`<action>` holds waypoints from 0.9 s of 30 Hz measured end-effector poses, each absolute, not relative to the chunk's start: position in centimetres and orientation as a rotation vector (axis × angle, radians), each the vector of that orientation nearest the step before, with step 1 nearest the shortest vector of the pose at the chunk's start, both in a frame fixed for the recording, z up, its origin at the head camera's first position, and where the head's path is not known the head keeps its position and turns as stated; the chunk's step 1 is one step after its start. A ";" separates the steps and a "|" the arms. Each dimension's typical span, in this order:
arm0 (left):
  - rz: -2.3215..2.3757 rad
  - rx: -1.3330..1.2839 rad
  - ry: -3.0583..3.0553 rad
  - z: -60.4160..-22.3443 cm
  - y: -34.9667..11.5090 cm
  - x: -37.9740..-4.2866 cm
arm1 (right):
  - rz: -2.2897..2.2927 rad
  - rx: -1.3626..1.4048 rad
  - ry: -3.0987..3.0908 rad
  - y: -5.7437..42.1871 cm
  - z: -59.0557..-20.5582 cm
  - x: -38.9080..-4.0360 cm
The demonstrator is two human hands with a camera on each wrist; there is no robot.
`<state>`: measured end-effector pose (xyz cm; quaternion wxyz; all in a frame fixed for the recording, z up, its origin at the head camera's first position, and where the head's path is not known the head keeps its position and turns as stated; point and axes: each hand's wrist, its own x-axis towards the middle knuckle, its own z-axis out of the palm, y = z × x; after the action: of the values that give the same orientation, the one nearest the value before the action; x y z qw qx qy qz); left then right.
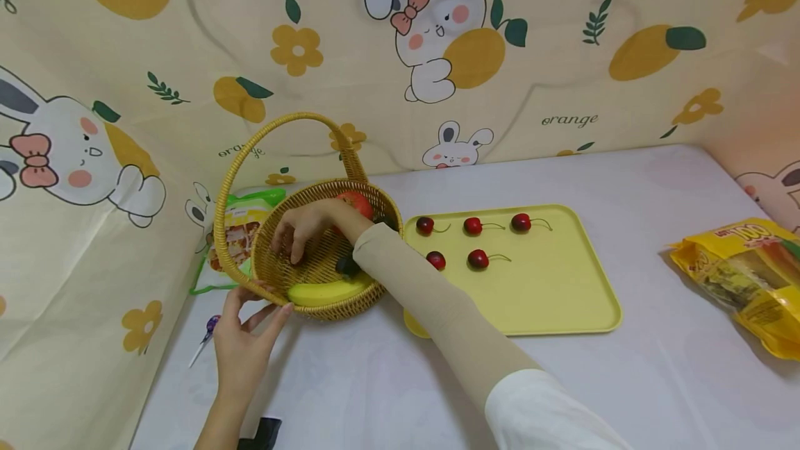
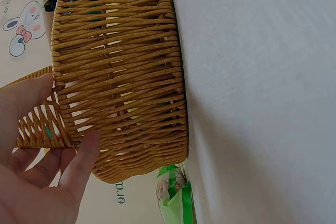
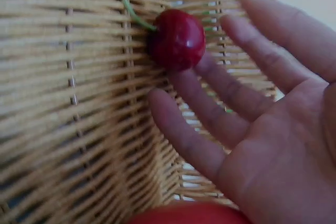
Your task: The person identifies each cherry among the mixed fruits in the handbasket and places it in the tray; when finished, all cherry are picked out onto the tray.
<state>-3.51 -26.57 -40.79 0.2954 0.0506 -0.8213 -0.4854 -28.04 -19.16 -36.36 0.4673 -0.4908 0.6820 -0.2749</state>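
A woven wicker basket [image 1: 344, 310] with a tall arched handle stands on the left of the table. My left hand [image 1: 245, 346] grips its rim at the foot of the handle, fingers and thumb on either side, as the left wrist view also shows. Inside the basket is my right hand [image 1: 306, 226], its fingers loosely spread. In the right wrist view a dark red cherry [image 3: 181, 40] with a green stem lies against the wicker, right at the fingertips. A banana [image 1: 328, 293], a red round fruit [image 1: 355, 203] and a dark item [image 1: 347, 266] also lie in the basket.
Right of the basket, a yellow tray [image 1: 550, 297] carries several cherries [image 1: 478, 259]. A yellow snack bag [image 1: 744, 276] lies at the far right. Behind the basket leans a green-edged packet [image 1: 234, 238]. A lollipop [image 1: 211, 325] and a black object [image 1: 267, 432] lie near the left arm.
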 end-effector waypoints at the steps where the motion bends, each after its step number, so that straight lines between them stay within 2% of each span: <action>1: -1.293 0.133 -2.185 -40.8 -26.6 -3.5 | -0.669 -1.195 1.678 -19.1 -36.4 -28.0; 27: -1.311 0.154 -2.180 -40.9 -26.6 -3.4 | -0.465 -1.208 1.804 -19.7 -36.9 -27.2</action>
<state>-3.44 -26.63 -40.91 0.2923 0.0579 -0.8179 -0.4921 -27.24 -19.73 -36.90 0.4444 -0.4872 0.7279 -0.1877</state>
